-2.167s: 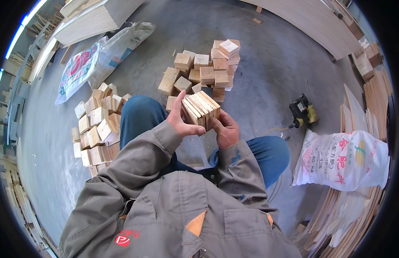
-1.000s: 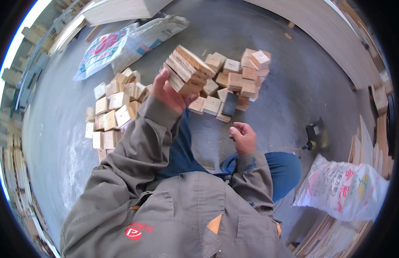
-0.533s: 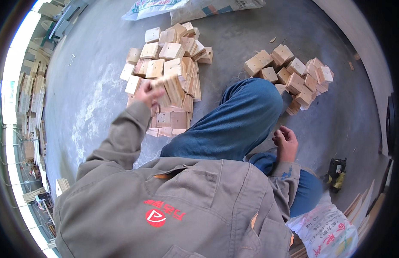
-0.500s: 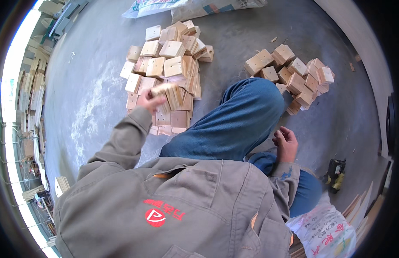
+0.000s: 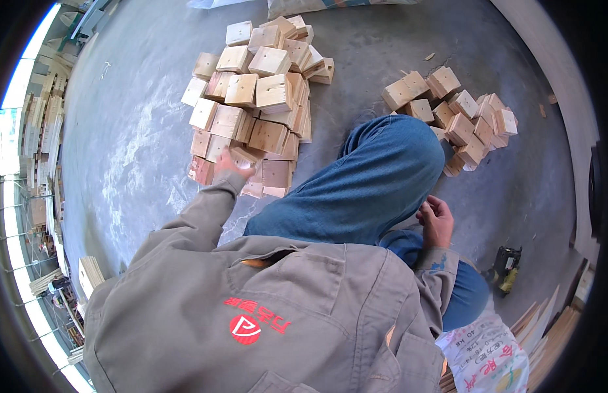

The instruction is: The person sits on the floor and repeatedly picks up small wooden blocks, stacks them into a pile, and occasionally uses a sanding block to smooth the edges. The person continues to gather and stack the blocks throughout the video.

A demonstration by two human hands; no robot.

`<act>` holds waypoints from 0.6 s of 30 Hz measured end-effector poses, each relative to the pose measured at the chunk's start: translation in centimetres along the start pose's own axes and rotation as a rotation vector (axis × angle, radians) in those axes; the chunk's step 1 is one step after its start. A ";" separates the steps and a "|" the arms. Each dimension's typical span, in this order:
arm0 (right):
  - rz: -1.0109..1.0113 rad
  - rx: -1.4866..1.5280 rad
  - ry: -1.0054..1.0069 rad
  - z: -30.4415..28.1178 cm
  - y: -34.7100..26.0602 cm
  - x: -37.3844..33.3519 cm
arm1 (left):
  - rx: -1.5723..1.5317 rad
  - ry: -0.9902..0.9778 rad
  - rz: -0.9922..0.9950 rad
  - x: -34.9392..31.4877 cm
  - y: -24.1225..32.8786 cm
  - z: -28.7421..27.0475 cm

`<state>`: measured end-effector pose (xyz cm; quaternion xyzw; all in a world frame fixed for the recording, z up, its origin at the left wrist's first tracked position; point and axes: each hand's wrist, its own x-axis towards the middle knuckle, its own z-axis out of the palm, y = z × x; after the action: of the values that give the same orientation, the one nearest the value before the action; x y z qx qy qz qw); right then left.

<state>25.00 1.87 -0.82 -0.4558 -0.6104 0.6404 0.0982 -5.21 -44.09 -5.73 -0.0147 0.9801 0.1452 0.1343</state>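
At the near end of the larger pile of wooden blocks, my left hand is closed on a pale wooden block. That block rests against others in the pile, with its left side hidden by my fingers. Small dark holes mark the faces of many blocks, and their layered edges show. My right hand hovers low beside my bent right knee, fingers curled in, with nothing visible in them.
A smaller pile of blocks lies beyond my knee on the right. A black and yellow tool stands on the grey floor. Nearby are a printed white sack and long wooden strips. Sacks lie at the far edge.
My left hand has lowered the wooden block it held above the larger pile onto the pile's near part. The view has shifted slightly. My right hand has stayed by the knee.
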 end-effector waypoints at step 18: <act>-0.029 -0.184 -0.016 1.9 -0.4 0.6 | -0.277 0.022 0.428 -3.8 -3.5 6.3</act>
<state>23.18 1.11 -1.10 -0.4488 -0.6740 0.5836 0.0605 0.30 -45.63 -11.49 0.1731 0.9331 0.3032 0.0863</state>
